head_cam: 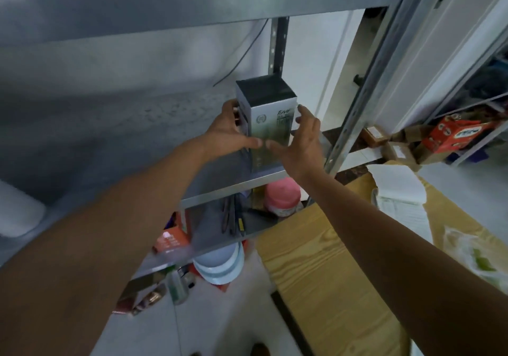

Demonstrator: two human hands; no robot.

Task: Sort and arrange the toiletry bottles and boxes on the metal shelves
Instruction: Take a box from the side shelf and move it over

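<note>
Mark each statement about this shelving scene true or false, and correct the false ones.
1. The left hand and right hand both touch the tall box. True.
2. The tall box lies flat on its side. False: it is upright.
3. A pink-capped bottle sits lower than the tall box. True.
4. The tall box has a bright red top. False: its top is dark.
</note>
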